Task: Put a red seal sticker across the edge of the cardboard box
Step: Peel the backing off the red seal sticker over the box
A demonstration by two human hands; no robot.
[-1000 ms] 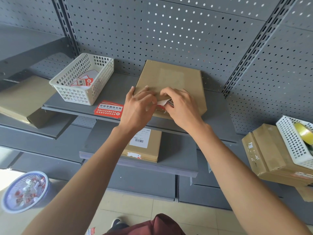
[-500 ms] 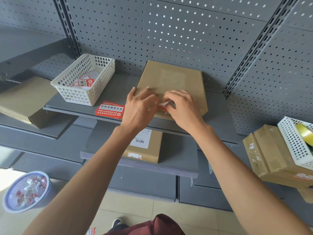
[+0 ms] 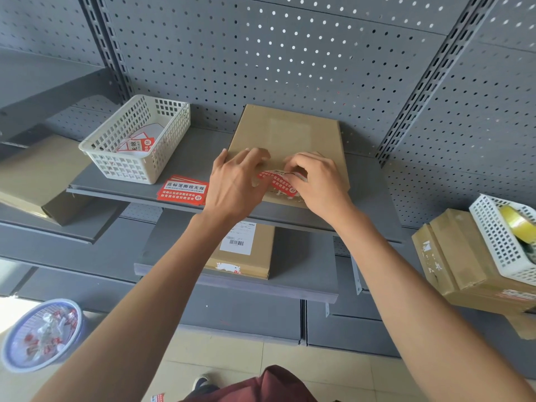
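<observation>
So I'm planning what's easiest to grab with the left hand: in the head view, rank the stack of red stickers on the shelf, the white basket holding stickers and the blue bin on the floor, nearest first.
From the left hand:
1. Stack of red stickers, just to its left on the same shelf.
2. White basket, farther left and toward the back.
3. Blue bin, far below on the floor, at left.

Both arms extended forward, forearms bare, converging toward far centre. Left hand (image 3: 232, 184): palm down, fingers spread and curled. Right hand (image 3: 316, 181): fingers bent, thumb and forefinger pinched together. Hands near, not touching.
</observation>
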